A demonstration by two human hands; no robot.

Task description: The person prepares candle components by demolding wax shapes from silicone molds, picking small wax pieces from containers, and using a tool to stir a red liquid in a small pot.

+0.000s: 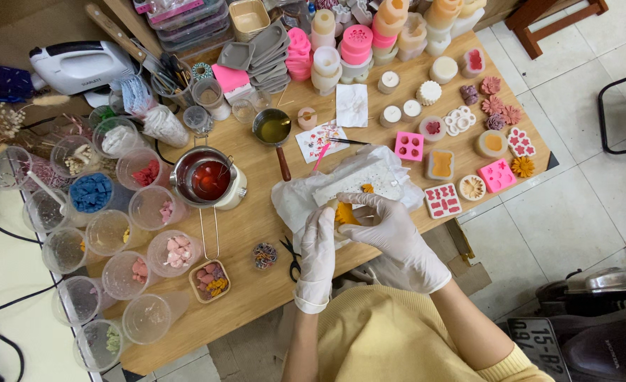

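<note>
While the left hand [318,237] cups a small orange wax piece [344,213] above the white paper [341,185] and the right hand [383,219] pinches its top, seemingly mid-way: several finished flowers [493,106] laid out, many moulds [410,146] still filled.

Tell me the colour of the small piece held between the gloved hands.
Orange-yellow piece, best seen in the head view, between the left hand and right hand.
</note>
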